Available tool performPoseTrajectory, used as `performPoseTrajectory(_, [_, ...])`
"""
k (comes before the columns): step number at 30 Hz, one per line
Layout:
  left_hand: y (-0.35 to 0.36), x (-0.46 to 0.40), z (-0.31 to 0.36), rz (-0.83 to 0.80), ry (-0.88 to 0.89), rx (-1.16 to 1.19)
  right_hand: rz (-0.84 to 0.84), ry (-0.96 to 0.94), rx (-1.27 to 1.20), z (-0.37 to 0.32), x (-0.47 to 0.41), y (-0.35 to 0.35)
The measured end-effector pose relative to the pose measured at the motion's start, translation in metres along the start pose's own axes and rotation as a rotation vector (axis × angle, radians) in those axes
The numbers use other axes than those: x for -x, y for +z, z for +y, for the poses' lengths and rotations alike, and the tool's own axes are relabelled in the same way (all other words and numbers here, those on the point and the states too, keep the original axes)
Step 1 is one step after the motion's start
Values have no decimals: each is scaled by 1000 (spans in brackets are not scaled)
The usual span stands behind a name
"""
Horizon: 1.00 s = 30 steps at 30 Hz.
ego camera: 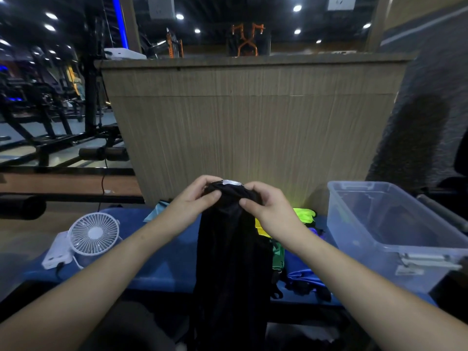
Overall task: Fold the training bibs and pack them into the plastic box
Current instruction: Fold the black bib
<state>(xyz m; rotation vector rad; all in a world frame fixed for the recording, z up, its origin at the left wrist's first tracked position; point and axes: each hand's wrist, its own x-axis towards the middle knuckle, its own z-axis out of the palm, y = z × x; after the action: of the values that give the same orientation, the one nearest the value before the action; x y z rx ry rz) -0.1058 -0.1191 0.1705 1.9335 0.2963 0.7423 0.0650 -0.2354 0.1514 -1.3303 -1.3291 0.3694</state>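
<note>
Left hand [200, 196] & right hand [263, 201] pinch black bib [231, 249] top edge, left of plastic box [395, 252]; fabric prob. light, limp, slippery; hold at corners.

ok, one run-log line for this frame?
stage: bib lifted, unfolded | left hand: pinches black bib top | right hand: pinches same top | plastic box: open, looks empty | other bibs: on bench

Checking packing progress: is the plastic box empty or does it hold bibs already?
Empty, as far as shows: the clear plastic box has no lid on, and no cloth is visible through its walls.
</note>
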Motion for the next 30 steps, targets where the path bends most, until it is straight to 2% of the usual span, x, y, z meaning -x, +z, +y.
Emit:
performPoseTrajectory(4, [4,1,-6,-8,13,-98,16,-30,12,-2,-2,3])
performPoseTrajectory(9, [7,1,-14,66,-12,-234,-21,-12,-6,0,1,6])
performPoseTrajectory(16, [6,6,-13,123,78,-129,-13,-132,57,-1,0,0])
performPoseTrajectory(20, [0,7,-15,102,49,-212,-33,-54,48,-1,0,0])
performPoseTrajectory(25, [1,4,-15,110,46,-135,-91,36,56,0,-2,2])
performPoseTrajectory(30, [1,4,-13,109,65,-188,-167,155,84,2,-1,2])
